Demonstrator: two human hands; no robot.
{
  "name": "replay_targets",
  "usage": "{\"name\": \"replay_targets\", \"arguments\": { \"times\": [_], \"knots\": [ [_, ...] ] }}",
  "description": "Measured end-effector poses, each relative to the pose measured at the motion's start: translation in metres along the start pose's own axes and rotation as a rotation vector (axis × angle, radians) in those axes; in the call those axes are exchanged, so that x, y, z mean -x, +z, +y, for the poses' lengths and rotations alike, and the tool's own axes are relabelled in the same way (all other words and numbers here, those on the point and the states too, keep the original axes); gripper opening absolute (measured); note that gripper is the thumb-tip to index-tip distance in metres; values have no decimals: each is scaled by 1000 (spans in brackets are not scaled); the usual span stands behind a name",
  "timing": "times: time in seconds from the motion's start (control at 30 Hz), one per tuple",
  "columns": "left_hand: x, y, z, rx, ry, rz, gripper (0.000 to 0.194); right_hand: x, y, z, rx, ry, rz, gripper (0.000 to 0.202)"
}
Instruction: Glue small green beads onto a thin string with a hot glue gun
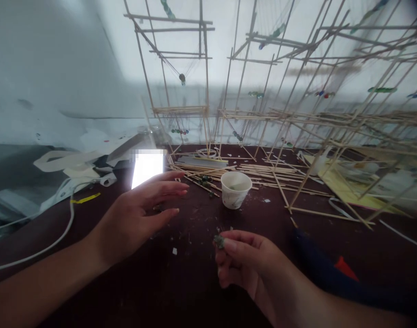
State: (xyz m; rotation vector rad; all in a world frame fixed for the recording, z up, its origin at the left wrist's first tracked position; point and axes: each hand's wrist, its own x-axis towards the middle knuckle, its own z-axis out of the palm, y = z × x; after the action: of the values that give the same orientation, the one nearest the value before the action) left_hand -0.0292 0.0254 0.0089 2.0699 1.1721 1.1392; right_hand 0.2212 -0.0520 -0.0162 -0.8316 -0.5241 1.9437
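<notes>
Grey-green lump (218, 241): small, rough, above the near part of the dark tabletop (194, 273), pinched between thumb and forefinger of the right hand (245, 257). That hand was clamped on it, other fingers curled beneath. Lump not yet set down or fixed to anything; judged mid-handling.

Left hand (143, 212) held nothing visible; fingers spread loosely, thumb apart from them, just in front of a glowing screen (147, 166).

Beyond the lump, a white paper cup (235, 198) stood upright, something greenish low inside; contents too dim to name. Just left of it, dark green beads (204, 180) lay loose, apparently unused.

Behind, loose sticks (283, 175) lay unjoined: material left over or waiting, could not tell which. White scraps (174, 251) littered the surface.

Farther back, stick frames (207, 91) stood already joined, several levels high. Strings of coloured beads (382, 89) already hung within them. Judged well advanced, the bulk of the framework up. Whether any frame lacked pieces could not be told; the right side was blurred.
</notes>
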Motion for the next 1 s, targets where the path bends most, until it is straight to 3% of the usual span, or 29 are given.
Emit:
{"name": "replay_targets", "arguments": {
  "times": [0.2, 0.43, 0.7, 0.8, 0.93, 1.0],
  "knots": [
    [-4, -1, -2, -27, -47, 29, 30, -1, 1, 0, 8, 19, 8, 49],
    [-4, 5, -4, -167, 102, 19, 15, 0, 0, 1, 21, 16, 9, 50],
    [-3, 4, -12, -235, -58, 111, 29, 1, 0, -1, -2, 29, 4, 47],
    [-5, 2, -10, -246, -33, 71, 24, 1, -1, -2, 6, 30, -2, 47],
    [-6, 2, -6, -259, 62, -76, 19, 1, 0, 0, 9, 35, 3, 47],
    [-5, 3, -6, -195, 67, -79, 17, 1, -1, 0, 6, 30, -3, 46]
  ]
}}
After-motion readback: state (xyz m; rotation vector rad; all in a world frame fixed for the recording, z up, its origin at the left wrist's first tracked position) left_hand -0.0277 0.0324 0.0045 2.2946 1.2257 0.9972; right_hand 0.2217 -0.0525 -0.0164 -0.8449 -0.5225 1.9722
